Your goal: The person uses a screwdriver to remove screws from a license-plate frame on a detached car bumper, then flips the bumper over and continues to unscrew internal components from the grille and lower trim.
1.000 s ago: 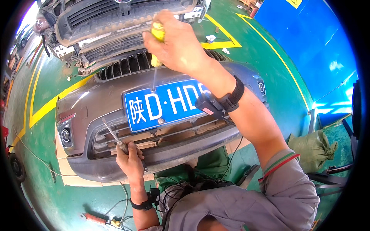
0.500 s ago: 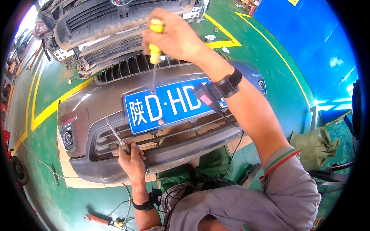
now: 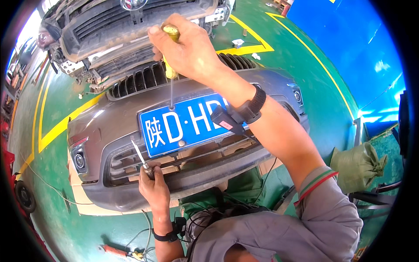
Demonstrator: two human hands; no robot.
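Observation:
My right hand (image 3: pixel 187 50) is wrapped round the yellow handle of a screwdriver (image 3: pixel 171 70), which stands nearly upright. Its thin shaft runs down to the upper left fastening point of a blue licence plate (image 3: pixel 187 120). The plate sits on a brown-grey car bumper (image 3: pixel 118 115), and my right wrist hides part of it. A round screw head (image 3: pixel 181 143) shows at the plate's lower edge. Below the plate's left end, my left hand (image 3: pixel 154 190) grips a second screwdriver-like tool (image 3: pixel 140 155) by its dark handle, its bright shaft pointing up and away over the lower grille.
The bumper lies on cardboard (image 3: pixel 98 211) over a green floor with yellow lines. Beyond it stands a car with its front end stripped (image 3: pixel 131 32). A tied green sack (image 3: pixel 358 168) is at the right, a blue wall (image 3: pixel 349 48) behind. Cables (image 3: pixel 146 231) trail near my left arm.
My right hand has shifted slightly left and down, its grip on the yellow handle turned. My left hand has moved a little right and down with its tool. The view has shifted slightly.

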